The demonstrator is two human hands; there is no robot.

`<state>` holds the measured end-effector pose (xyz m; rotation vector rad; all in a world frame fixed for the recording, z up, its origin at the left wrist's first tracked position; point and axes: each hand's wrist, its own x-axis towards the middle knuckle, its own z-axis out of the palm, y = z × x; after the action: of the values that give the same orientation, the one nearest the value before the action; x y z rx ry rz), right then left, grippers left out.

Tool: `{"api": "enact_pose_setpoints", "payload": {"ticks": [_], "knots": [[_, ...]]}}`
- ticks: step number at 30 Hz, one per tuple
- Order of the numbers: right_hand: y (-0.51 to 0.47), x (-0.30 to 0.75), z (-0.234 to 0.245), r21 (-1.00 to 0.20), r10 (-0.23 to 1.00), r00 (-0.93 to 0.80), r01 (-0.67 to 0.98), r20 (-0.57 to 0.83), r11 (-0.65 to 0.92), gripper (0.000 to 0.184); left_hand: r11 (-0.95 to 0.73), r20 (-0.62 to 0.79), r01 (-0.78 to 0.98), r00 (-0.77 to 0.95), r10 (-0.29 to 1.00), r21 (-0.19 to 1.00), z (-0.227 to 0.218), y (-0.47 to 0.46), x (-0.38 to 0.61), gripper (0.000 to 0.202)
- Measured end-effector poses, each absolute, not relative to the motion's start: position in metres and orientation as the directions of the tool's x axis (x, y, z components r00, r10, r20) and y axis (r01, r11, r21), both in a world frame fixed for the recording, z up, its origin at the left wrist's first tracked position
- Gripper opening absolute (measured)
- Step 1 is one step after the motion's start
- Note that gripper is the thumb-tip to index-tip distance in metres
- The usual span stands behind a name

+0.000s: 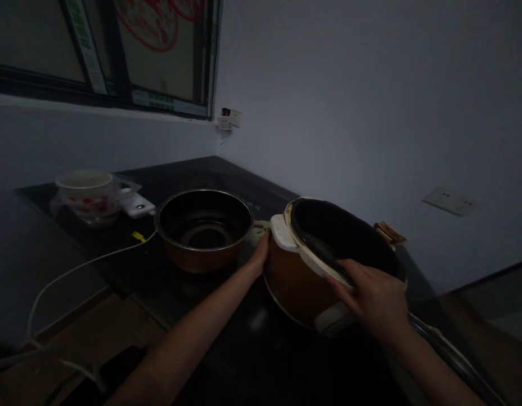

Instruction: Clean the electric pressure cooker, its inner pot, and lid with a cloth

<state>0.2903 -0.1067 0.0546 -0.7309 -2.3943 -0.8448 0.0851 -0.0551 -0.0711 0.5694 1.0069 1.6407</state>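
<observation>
A brown electric cooker (301, 285) with a whitish rim and a dark inner pot stands tilted on the black counter. My left hand (261, 256) presses against its left side, below the white side handle (283, 232); those fingers are mostly hidden behind the body. Over the near rim, my right hand (373, 296) is closed, thumb outside and the other fingers reaching over the edge toward the inside. Just left of the cooker sits a brown pan (204, 262) with a black interior, apart from both hands.
At the back left, a white mug (91, 194) with red marks is wrapped in clear plastic. Beside it lies a white power strip (139, 206), its cord (89, 262) hanging off the black counter (193, 169). A dark, shiny-edged object (451, 352) shows at lower right. Wall sockets (449, 201) are at right.
</observation>
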Motion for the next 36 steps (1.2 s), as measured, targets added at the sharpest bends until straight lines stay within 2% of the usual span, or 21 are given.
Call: {"api": "enact_pose_setpoints", "payload": {"ticks": [5, 9, 13, 17, 20, 23, 27, 29, 32, 36], "knots": [[-0.107, 0.289, 0.053, 0.411, 0.346, -0.729, 0.641, 0.591, 0.648, 0.050, -0.151, -0.079, -0.426, -0.476, 0.876, 0.892, -0.081, -0.099, 0.114, 0.049], [-0.107, 0.282, 0.051, 0.409, 0.390, -0.711, 0.674, 0.585, 0.615, 0.050, -0.196, -0.017, -0.330, -0.546, 0.837, 0.923, -0.087, -0.125, 0.140, 0.053], [-0.106, 0.267, 0.049, 0.387, 0.506, -0.660, 0.743, 0.555, 0.546, 0.045, -0.230, 0.081, -0.212, -0.543, 0.836, 0.950, -0.087, -0.151, 0.167, 0.057], [-0.107, 0.248, 0.053, 0.361, 0.634, -0.586, 0.810, 0.504, 0.462, 0.043, -0.251, 0.161, -0.145, -0.457, 0.875, 0.957, -0.077, -0.171, 0.184, 0.059], [-0.109, 0.234, 0.058, 0.347, 0.707, -0.541, 0.839, 0.456, 0.419, 0.040, -0.302, 0.235, -0.084, -0.445, 0.864, 0.950, -0.063, -0.164, 0.178, 0.059], [-0.110, 0.222, 0.061, 0.335, 0.745, -0.512, 0.855, 0.426, 0.396, 0.039, -0.371, 0.316, -0.008, -0.506, 0.803, 0.929, -0.048, -0.138, 0.159, 0.058], [-0.108, 0.208, 0.063, 0.319, 0.766, -0.499, 0.862, 0.405, 0.393, 0.042, -0.434, 0.349, -0.010, -0.579, 0.737, 0.901, -0.044, -0.103, 0.133, 0.052], [-0.107, 0.203, 0.063, 0.314, 0.771, -0.496, 0.864, 0.399, 0.394, 0.040, -0.430, 0.305, -0.074, -0.599, 0.740, 0.900, -0.050, -0.095, 0.126, 0.050], [-0.106, 0.198, 0.064, 0.307, 0.776, -0.487, 0.870, 0.402, 0.387, 0.037, -0.347, 0.149, -0.215, -0.616, 0.774, 0.913, -0.065, -0.090, 0.121, 0.049], [-0.107, 0.196, 0.065, 0.279, 0.787, -0.476, 0.877, 0.393, 0.391, 0.035, -0.255, 0.026, -0.319, -0.579, 0.815, 0.913, -0.077, -0.083, 0.109, 0.046]]}}
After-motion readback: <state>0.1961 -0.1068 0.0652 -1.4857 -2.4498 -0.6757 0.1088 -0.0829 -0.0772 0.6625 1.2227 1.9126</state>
